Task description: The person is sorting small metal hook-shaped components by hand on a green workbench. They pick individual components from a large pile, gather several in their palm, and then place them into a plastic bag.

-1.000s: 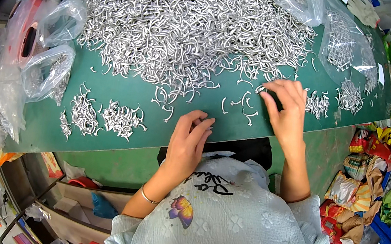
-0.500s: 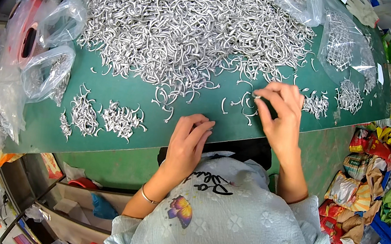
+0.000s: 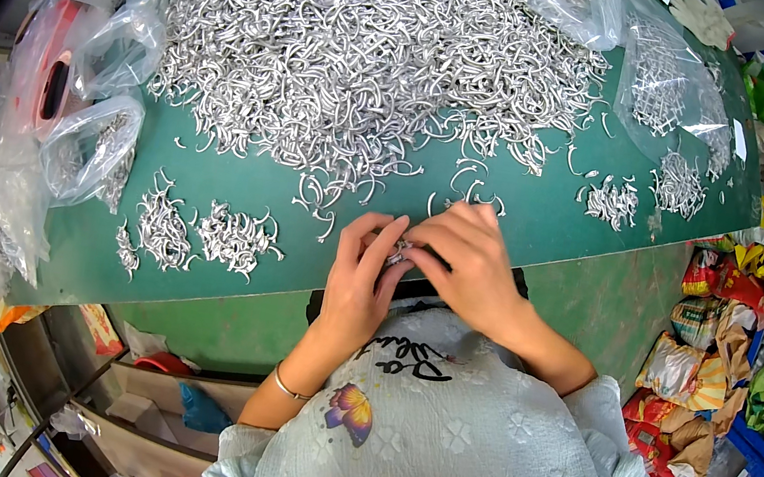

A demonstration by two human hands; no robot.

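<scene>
Head view: we record the silver bits (image 3: 397, 254) where both hands meet, just off the near edge of the bench (image 3: 545, 204) as we see it. From the left hand (image 3: 358, 279) they lie between 1 and 2 o'clock; from the right hand (image 3: 473, 267), at 9. Neither hand is clearly nearer; fingertips of both touch the bits.

Left hand: fingers curled, thumb and forefinger nearly together, bits pinched between them. Right hand: palm down, thumb and forefinger drawn in on the same bits from the 3 o'clock side, other fingers bent. We cannot tell how many bits are held. Fingers cover most of their length, so their long axis and pointing direction cannot be read.

Nearest loose bit we can read: a curved piece (image 3: 325, 227) between 10 and 11 o'clock of the left hand, not touched, long axis roughly 1 to 7. The large heap (image 3: 351, 46) sits about 11 o'clock from the hands; a small pile (image 3: 237, 239) at 9; another pile (image 3: 612, 206) at 2.
</scene>
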